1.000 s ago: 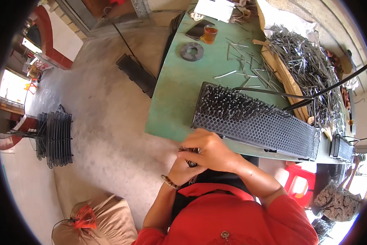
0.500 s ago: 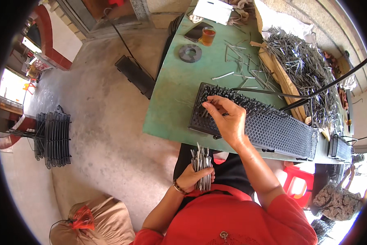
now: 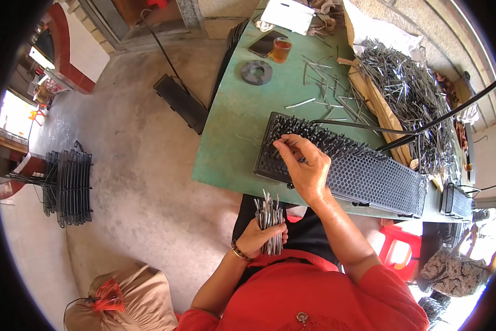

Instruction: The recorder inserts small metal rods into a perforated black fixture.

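My left hand [image 3: 254,238] is closed around a bundle of thin metal rods [image 3: 270,223], held upright in front of my lap. Over the left part of a long black perforated rack [image 3: 383,179] is my right hand [image 3: 307,168], thumb and fingertips pinched together. Whatever sits between those fingertips is too small to make out among the rods behind them. Many short dark rods [image 3: 342,142] stand in the holes along the rack's far side and left end. Open holes show across its near right part.
Loose rods [image 3: 328,83] lie on the green table [image 3: 231,138], near a dark ring [image 3: 257,72], a glass of amber drink [image 3: 281,51] and a phone [image 3: 268,43]. A big heap of rods [image 3: 405,94] fills the back right. A black bar [image 3: 452,113] crosses above it.
My right hand has shifted very slightly at the rack, its fingertips still pinched. The left hand keeps its hold on the bundle. The view has moved a little.
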Demonstrator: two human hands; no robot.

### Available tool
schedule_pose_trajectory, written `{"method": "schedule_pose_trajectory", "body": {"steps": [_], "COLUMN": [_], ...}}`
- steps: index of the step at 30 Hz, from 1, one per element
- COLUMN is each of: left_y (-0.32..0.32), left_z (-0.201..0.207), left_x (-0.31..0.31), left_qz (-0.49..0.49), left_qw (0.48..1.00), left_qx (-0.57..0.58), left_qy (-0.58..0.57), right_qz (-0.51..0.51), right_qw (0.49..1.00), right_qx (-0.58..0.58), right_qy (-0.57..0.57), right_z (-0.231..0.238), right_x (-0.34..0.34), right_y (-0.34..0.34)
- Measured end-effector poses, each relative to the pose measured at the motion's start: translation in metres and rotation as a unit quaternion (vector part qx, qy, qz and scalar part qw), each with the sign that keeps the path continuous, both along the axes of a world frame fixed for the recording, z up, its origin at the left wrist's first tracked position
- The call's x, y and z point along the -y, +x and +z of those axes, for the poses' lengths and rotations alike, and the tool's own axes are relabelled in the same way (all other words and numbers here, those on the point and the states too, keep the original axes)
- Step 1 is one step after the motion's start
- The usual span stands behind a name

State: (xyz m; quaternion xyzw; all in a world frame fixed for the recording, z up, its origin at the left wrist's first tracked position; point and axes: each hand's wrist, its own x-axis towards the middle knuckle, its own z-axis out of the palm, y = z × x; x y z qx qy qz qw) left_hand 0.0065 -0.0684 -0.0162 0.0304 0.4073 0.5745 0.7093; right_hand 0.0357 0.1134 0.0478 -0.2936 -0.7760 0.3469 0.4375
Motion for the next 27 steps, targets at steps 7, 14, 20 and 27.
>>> {"method": "schedule_pose_trajectory", "body": {"steps": [7,14,20,27], "left_y": [-0.001,-0.001,0.000,-0.002], "left_z": [0.003,0.001,-0.003,0.004], "left_x": [-0.001,-0.002,-0.003,-0.005], "left_qz": [0.001,-0.003,0.002,0.000], "left_qw": [1.000,1.000,1.000,1.000], "left_qx": [-0.017,-0.019,-0.022,-0.018], "left_qy": [0.025,0.018,0.014,0.018], "right_qz": [-0.002,0.024,0.054,0.126], "right_qw": [1.000,0.998,0.994,0.969], "right_qx": [0.008,0.002,0.009,0.058], "right_qy": [0.005,0.057,0.096,0.206], "right_z": [-0.008,-0.010,-0.013,-0.006], "right_x": [0.002,0.001,-0.002,-0.007], "right_y": [0.001,-0.001,0.002,0.004]}}
